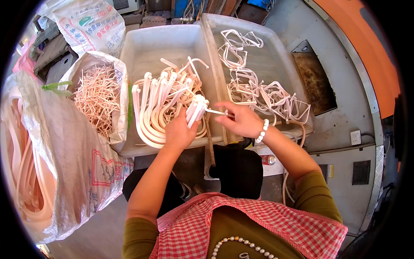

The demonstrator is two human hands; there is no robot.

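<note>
While the left hand (178, 130) has its fingers wrapped around a bundle of pale pink, plastic-looking strips (196, 110) over the white rectangular plastic tub (161, 31), the right hand (241, 121) pinches between thumb and fingers a thin white strip (216, 112) reaching the bundle's top (attachment there cannot be confirmed). The step in hand is judged to be working that thin strip at the bundle, and the next move appears to call for a firm left grip and controlled right-hand tension. Visible bundle surfaces look glossy, with knobbed, whitish ends.
</note>
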